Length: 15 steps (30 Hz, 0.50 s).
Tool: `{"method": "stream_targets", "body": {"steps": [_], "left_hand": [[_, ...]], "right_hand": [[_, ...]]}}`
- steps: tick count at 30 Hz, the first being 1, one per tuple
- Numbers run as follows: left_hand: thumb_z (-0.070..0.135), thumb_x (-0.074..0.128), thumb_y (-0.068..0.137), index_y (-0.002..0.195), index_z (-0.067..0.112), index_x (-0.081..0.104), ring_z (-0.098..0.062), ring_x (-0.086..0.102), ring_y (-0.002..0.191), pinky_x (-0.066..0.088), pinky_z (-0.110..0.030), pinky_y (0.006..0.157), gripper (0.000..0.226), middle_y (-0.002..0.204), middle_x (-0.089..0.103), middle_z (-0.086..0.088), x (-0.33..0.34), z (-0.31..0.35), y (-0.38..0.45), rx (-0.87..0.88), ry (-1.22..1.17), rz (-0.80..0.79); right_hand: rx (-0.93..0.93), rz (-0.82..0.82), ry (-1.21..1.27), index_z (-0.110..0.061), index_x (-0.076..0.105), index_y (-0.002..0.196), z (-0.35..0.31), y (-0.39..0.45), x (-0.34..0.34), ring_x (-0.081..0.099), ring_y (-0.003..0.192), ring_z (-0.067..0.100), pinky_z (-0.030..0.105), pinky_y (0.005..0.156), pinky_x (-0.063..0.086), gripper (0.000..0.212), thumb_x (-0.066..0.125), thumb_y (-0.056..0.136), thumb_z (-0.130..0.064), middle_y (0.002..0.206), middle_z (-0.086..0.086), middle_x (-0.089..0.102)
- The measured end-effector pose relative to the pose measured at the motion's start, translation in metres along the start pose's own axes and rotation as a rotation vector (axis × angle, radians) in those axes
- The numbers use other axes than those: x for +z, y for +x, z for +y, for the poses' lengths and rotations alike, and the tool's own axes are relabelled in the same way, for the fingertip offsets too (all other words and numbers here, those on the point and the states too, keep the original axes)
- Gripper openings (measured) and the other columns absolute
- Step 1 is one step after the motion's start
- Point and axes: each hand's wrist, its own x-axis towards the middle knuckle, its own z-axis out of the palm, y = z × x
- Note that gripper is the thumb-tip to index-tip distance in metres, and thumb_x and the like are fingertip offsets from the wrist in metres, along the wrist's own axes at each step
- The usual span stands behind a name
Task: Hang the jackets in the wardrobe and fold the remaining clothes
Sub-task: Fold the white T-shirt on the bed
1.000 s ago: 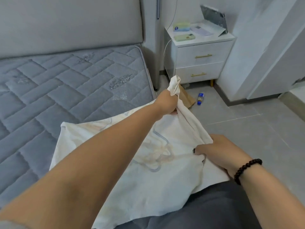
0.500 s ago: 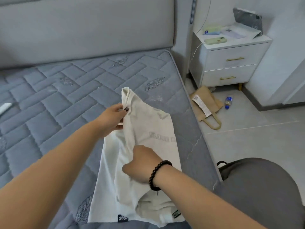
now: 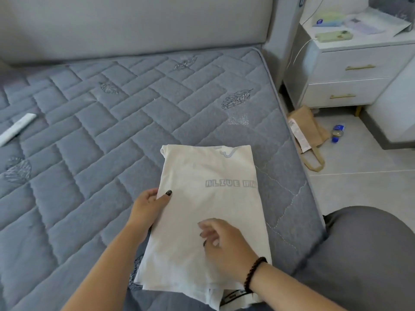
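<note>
One white T-shirt (image 3: 208,212) is laid folded into a long panel on the grey quilted mattress (image 3: 112,122), close to its right edge. Pale grey block letters reading "ALIVE" followed by a cut-off word are printed across its upper half, and a pale blue outline graphic is seen at the top fold. Two small sewn labels are visible at the near hem; their writing is too small to be read. The shirt's left edge is pinched by the left hand (image 3: 147,208), thumb on top and fingers tucked beneath the fabric. The right hand (image 3: 224,245), with a dark bead bracelet (image 3: 254,273) at the wrist, is held over the lower middle of the shirt, fingers loosely curled and nothing gripped; contact with the cloth cannot be judged. One white remote-like bar (image 3: 15,129) lies at the mattress's far left. Beside the bed, one tan tote bag (image 3: 307,129) with a printed white tag and one blue-capped bottle (image 3: 337,133) lie on the floor before a white two-drawer nightstand (image 3: 350,70) with two gold handles.
</note>
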Motion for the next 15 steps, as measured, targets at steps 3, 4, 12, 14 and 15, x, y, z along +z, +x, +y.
{"method": "stream_targets", "body": {"steps": [3,4,12,14,15], "left_hand": [[0.039,0.074,0.083,0.103,0.021,0.063,-0.016,0.073,0.071,0.056,-0.034,0.063,0.029,0.080,0.076,0.003,-0.004,-0.019,-0.020,-0.006,0.031,0.056],[0.042,0.073,0.082,0.100,0.023,0.063,-0.013,0.072,0.068,0.054,-0.032,0.061,0.028,0.078,0.075,0.006,-0.005,-0.025,-0.027,0.002,0.066,0.076],[0.050,0.059,0.089,0.106,0.025,0.049,-0.010,0.052,0.074,0.036,-0.026,0.059,0.032,0.086,0.058,0.007,0.004,-0.057,-0.078,0.136,0.437,0.344],[0.055,0.055,0.089,0.091,0.020,0.050,-0.012,0.050,0.074,0.035,-0.029,0.058,0.035,0.086,0.055,0.006,0.007,-0.065,-0.091,0.147,0.546,0.363],[0.054,0.055,0.089,0.080,0.016,0.049,-0.015,0.049,0.074,0.036,-0.032,0.059,0.040,0.084,0.054,0.002,0.009,-0.069,-0.097,0.157,0.581,0.367]], "right_hand": [[0.090,0.385,-0.072,-0.026,0.052,0.112,0.026,-0.006,-0.039,0.051,0.090,-0.001,0.006,0.076,0.039,0.035,0.055,0.085,-0.004,0.109,-0.008,0.049],[0.154,0.456,-0.108,-0.023,0.052,0.113,0.034,-0.007,-0.049,0.051,0.094,0.005,0.011,0.081,0.040,0.035,0.058,0.084,-0.005,0.110,-0.006,0.047],[0.438,0.315,-0.008,-0.015,0.042,0.108,0.044,-0.014,-0.049,0.056,0.082,0.012,0.023,0.059,0.045,0.041,0.068,0.077,-0.021,0.102,0.001,0.056],[0.493,0.234,0.033,-0.015,0.041,0.111,0.046,-0.020,-0.049,0.057,0.088,0.014,0.025,0.067,0.048,0.050,0.073,0.073,-0.025,0.106,0.000,0.057],[0.520,0.186,0.034,-0.012,0.046,0.113,0.048,-0.024,-0.049,0.058,0.093,0.016,0.027,0.074,0.050,0.053,0.076,0.071,-0.025,0.107,0.001,0.058]]}}
